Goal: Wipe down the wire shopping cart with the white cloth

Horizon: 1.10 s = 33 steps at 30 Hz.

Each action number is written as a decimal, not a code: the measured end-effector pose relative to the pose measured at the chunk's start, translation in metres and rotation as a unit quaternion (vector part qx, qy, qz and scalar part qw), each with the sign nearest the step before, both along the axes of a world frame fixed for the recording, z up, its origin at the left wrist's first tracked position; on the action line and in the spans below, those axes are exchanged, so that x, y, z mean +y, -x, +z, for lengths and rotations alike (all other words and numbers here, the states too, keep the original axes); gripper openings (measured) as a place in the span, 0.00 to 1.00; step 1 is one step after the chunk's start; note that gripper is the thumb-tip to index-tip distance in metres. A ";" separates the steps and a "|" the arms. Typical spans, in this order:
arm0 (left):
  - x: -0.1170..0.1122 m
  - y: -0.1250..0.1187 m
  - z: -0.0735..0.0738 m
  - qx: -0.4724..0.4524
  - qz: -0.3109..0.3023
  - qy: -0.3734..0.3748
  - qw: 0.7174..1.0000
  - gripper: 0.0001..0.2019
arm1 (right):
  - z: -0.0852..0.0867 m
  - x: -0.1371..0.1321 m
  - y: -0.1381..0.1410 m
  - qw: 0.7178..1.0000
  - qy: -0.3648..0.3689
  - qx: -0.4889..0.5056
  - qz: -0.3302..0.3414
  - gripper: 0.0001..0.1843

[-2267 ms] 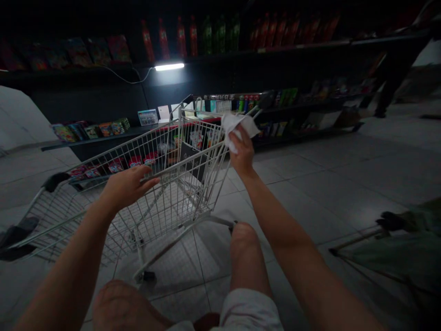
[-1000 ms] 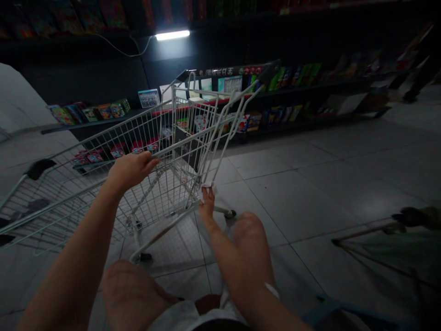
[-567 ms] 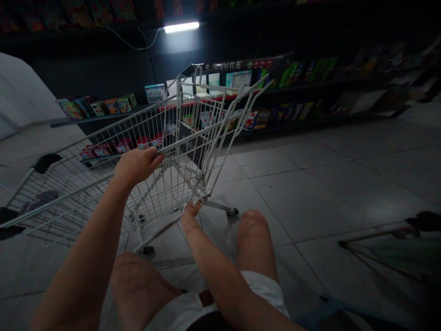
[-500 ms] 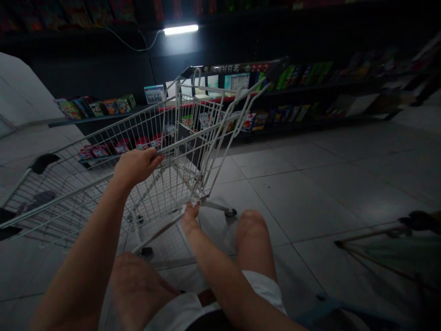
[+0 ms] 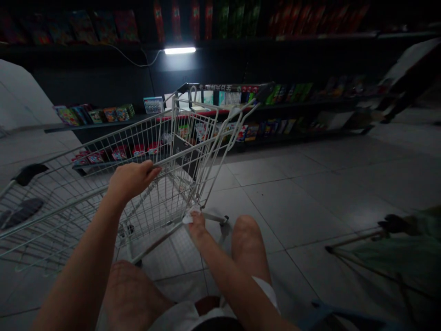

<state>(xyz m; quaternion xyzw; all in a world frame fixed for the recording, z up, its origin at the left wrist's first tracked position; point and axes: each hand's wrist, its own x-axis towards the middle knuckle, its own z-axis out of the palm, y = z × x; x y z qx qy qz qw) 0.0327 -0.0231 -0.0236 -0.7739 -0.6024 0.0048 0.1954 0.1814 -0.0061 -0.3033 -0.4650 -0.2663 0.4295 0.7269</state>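
A wire shopping cart stands in front of me, its push handle towards the shelves. My left hand is closed around the top rail on the cart's near side. Lower down, my right hand holds a crumpled white cloth, possibly a tissue, against the lower frame where the basket meets the leg bars. Its fingertips are partly hidden by the cloth. A black panel hangs at the handle end of the basket. Dark grey fabric or an object shows at the cart's far-left end.
Behind the cart run dark shelves with books, boxes and packets; bottles line the upper one. A lit tube lamp hangs there. To the right is a green folding seat with a thin frame. My knees flank my right arm.
The view has tilted up, so the shelves sit lower in it. My right hand and the white cloth have shifted slightly along the lower frame. My left hand keeps its grip on the rail.
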 end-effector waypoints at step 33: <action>-0.040 0.038 -0.003 -0.013 -0.003 -0.012 1.000 0.24 | 0.252 0.112 -0.205 0.753 -0.317 -0.490 -0.305 0.28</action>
